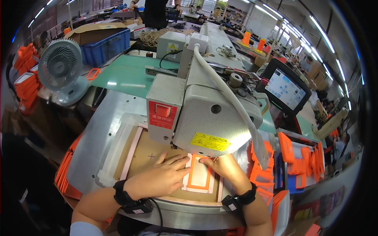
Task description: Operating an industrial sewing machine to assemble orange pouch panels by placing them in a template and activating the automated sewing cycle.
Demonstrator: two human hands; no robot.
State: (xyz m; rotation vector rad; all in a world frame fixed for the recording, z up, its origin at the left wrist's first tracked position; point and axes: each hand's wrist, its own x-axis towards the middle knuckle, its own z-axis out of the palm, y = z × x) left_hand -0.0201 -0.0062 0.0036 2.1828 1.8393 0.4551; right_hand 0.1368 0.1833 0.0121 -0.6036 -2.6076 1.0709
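Observation:
A rectangular orange-edged panel with a pale middle point(200, 176) lies on a white and pink backing inside the brown template board point(151, 146), under the head of a grey sewing machine point(212, 114). My left hand point(163, 177) lies flat with fingers spread, its fingertips at the panel's left edge. At the panel's upper right corner is my right hand point(224, 169), thumb on the orange border and the other fingers curled, partly hidden beside the machine head. Each wrist wears a black band with a small box.
Stacks of orange-edged pieces point(263, 173) lie at the right, with more in a blue bin point(290, 183). A red switch box point(161, 114) hangs left of the machine head. A screen point(285, 87), a fan point(61, 65) and a blue crate point(104, 47) stand farther back. Other people are beyond.

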